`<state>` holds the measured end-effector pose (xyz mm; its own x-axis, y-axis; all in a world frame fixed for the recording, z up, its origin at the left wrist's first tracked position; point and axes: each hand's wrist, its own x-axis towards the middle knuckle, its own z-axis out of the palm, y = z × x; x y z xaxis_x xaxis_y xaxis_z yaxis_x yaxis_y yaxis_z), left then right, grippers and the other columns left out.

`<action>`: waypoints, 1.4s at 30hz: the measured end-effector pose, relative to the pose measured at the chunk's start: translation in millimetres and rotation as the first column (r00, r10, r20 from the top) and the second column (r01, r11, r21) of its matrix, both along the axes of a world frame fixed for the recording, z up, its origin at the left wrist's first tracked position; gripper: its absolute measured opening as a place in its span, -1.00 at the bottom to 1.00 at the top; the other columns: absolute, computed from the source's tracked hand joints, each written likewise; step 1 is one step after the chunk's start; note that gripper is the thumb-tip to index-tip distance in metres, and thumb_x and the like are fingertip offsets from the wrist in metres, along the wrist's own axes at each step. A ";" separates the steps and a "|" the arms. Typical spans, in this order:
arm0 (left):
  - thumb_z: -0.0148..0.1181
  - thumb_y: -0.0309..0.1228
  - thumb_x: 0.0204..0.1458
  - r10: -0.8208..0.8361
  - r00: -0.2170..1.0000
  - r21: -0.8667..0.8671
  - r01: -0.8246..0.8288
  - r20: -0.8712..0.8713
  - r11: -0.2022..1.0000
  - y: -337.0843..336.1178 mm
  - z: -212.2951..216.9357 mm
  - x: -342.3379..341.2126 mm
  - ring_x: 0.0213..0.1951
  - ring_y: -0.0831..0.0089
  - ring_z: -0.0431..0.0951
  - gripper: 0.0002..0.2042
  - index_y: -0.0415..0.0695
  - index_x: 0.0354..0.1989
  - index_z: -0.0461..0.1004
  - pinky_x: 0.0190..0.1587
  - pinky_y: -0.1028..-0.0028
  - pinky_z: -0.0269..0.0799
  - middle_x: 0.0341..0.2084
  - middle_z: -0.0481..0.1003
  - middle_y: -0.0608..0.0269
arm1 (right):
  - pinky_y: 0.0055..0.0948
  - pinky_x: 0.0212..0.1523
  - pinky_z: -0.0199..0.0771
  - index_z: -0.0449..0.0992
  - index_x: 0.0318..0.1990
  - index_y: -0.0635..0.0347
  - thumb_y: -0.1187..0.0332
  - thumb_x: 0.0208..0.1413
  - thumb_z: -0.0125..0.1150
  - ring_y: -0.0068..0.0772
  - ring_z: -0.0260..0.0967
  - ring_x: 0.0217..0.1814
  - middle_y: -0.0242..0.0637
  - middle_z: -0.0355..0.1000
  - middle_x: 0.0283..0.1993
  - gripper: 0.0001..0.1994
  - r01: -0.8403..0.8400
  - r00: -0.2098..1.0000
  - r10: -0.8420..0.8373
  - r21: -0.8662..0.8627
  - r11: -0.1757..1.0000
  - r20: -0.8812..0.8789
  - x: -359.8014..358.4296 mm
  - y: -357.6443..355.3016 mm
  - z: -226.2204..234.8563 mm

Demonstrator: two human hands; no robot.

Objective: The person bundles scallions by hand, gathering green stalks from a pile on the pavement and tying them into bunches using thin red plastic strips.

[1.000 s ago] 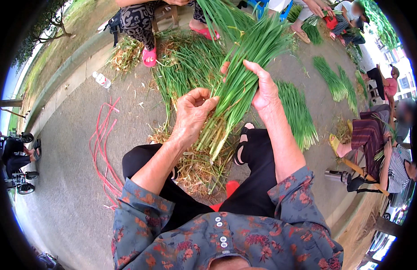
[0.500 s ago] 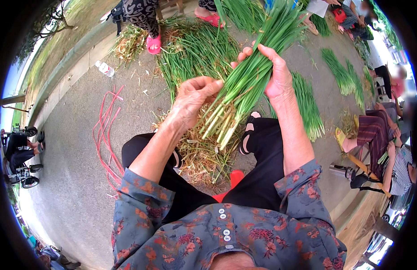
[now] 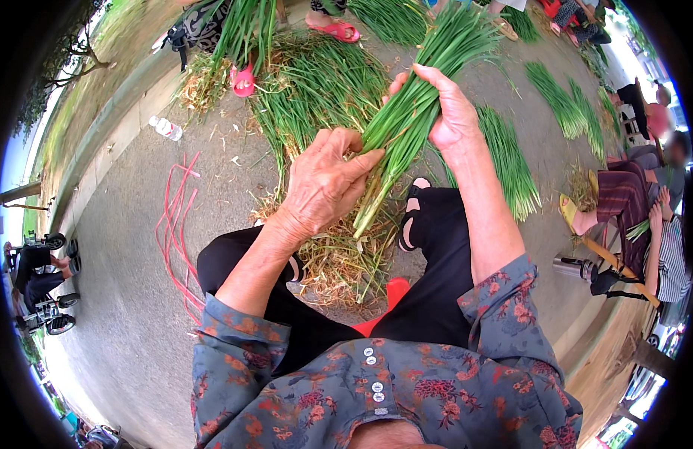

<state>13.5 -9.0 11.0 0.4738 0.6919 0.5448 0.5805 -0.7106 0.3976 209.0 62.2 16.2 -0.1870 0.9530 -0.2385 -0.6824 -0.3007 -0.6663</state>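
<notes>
Right hand half closed round a bundle of green stalks, thumb on one side, fingertips showing on the other. Bundle held up in front of the body, slanted: leafy tips far and right, pale ends near and left. Left hand at the bundle's left side, fingers bent, one digit reaching onto the stalks; cannot tell if it pinches any.

Below the pale ends, dry trimmings on the ground between the feet. Red stool showing between the legs, black trousers either side. Just right of the right forearm, a laid-out bunch, pale ends near. Beyond the left hand, a big heap of greens, dry bits mixed in.

Left on the pavement: red strips, loose and tangled; farther, a clear bottle lying down. Far side: pink slippers on another person's feet. Right: metal flask near a seated person in a striped top; farther, more bunches on the ground.
</notes>
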 end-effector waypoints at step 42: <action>0.07 -0.63 -0.19 -0.031 0.966 -0.734 0.215 0.256 0.645 -3.6 -0.2 -31.2 -0.53 0.65 0.39 -0.92 -0.27 -0.46 0.44 -0.48 0.63 0.30 -0.57 0.44 0.34 | -0.30 -0.42 0.50 0.30 -0.35 0.14 0.35 0.02 0.07 -0.37 0.39 -0.47 -0.27 0.38 -0.51 -0.88 0.268 0.960 -0.277 0.136 0.954 0.046 52.0 6.8 4.6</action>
